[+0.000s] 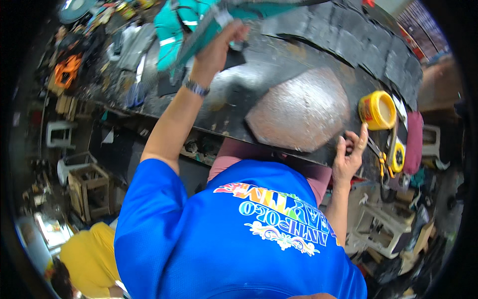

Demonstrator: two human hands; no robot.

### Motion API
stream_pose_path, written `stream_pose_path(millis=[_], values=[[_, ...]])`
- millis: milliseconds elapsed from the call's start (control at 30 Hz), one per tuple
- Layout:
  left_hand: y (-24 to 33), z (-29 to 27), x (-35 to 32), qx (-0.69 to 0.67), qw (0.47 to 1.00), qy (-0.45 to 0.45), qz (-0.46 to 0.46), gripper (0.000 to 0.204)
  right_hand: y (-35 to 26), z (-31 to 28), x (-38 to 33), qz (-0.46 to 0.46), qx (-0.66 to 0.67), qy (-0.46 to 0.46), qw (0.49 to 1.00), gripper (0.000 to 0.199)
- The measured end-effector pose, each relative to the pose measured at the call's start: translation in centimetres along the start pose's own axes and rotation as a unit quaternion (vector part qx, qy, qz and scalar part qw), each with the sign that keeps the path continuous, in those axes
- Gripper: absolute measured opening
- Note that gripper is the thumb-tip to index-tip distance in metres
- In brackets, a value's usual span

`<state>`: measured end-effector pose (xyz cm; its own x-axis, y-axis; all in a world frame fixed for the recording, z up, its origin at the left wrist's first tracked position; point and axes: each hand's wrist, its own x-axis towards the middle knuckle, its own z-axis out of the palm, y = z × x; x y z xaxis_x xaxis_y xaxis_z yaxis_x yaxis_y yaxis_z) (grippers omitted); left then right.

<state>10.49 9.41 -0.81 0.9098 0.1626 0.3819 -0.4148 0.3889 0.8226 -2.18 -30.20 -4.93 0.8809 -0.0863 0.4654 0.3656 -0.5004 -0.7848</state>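
Observation:
My left hand (217, 49) is raised over the far left part of the dark table, closed on a teal fabric piece with a grey edge (206, 37); motion blurs it, and the exact grip is partly hidden. More teal fabric with white bands (168, 42) lies just beyond it. My right hand (350, 155) is at the table's near edge, thumb and index finger apart and the other fingers curled, with nothing visible in it. Just left of it rests a brown, shiny slab with an angular outline (301, 112). A yellow tub (377, 110) stands beyond its fingertips.
Orange-handled scissors (382, 164) and a yellow tape roll (398, 157) lie right of my right hand. Dark grey sheets (343, 32) line the table's far side. Blue-handled scissors (135, 94) are at left. A person in yellow (92, 259) is behind at lower left, near a wooden stool (89, 192).

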Motion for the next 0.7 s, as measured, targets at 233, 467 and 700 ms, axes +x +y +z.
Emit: stream_pose_path(millis=[233,467,700], values=[[-2.1,6.3,-7.5,0.424,0.823,-0.376,0.044,0.025,0.0,-5.6,4.1,0.001,0.044,0.023,0.999,0.039],[1.4,7.9,-4.3,0.235,0.832,-0.365,-0.346,0.037,2.2,-9.5,15.5,-0.001,-0.456,-0.105,0.884,0.069],[0.5,10.7,-7.7,0.387,0.809,-0.397,-0.193,0.054,0.8,-9.2,19.7,0.155,-0.373,-0.259,0.878,0.089]])
